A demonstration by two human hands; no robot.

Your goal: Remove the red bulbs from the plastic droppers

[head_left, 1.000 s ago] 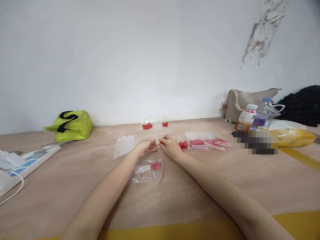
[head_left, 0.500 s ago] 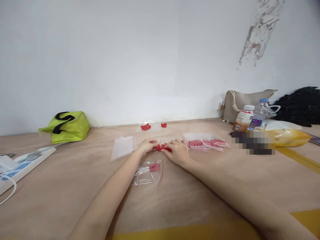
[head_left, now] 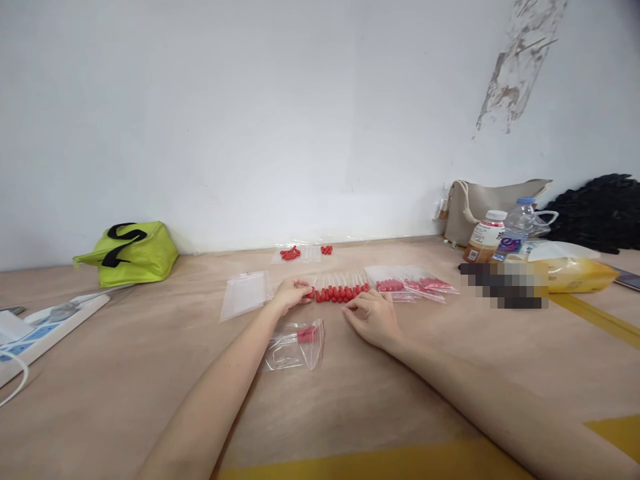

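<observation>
A row of clear droppers with red bulbs [head_left: 340, 291] lies side by side on the wooden table [head_left: 125, 360]. My left hand [head_left: 291, 293] rests at the row's left end, fingers curled against the first dropper. Just in front of the row my right hand [head_left: 373, 317] lies on the table, fingers spread and holding nothing. A clear zip bag with a few red-bulbed droppers inside [head_left: 296, 343] sits between my forearms. Several filled bags [head_left: 415, 285] lie right of the row, and a stack of empty bags [head_left: 246, 293] lies to the left.
A lime green bag [head_left: 127, 253] stands at the back left, with a white power strip [head_left: 45, 325] at the left edge. More red bulbs in plastic [head_left: 303, 253] lie by the wall. Two bottles [head_left: 500, 237], a beige bag [head_left: 490, 203] and a yellow tissue pack [head_left: 575, 273] crowd the right.
My right hand has drawn back toward me and opened flat, uncovering the dropper row. My left hand stayed at the row's left end.
</observation>
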